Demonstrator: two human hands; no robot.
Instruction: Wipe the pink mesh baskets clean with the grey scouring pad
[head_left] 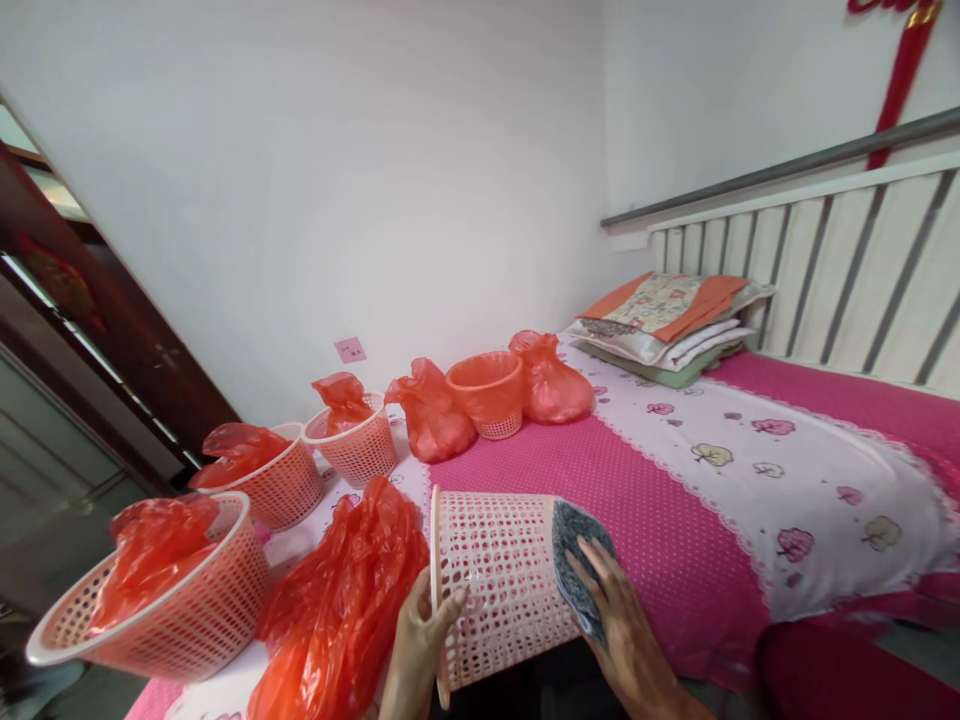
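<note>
A pale pink plastic basket [502, 575] with a grid of holes lies tipped on its side in front of me, rim to the left and base to the right. My left hand [427, 630] grips its rim, thumb on the outer wall, other fingers out of sight inside. Against the base, my right hand [611, 610] presses a grey-blue cloth [576, 540], fingers laid over it. Left of the basket is a heap of red plastic bags [345, 610], close to my left hand.
Three pink baskets [187, 625] holding red bags stand along the left. At the wall, a bag-lined basket [499, 420] sits between two filled red bags [556, 385]. Pillows [667, 305] are stacked by the white headboard [840, 270]. A pink and white bedspread [645, 520] lies beneath.
</note>
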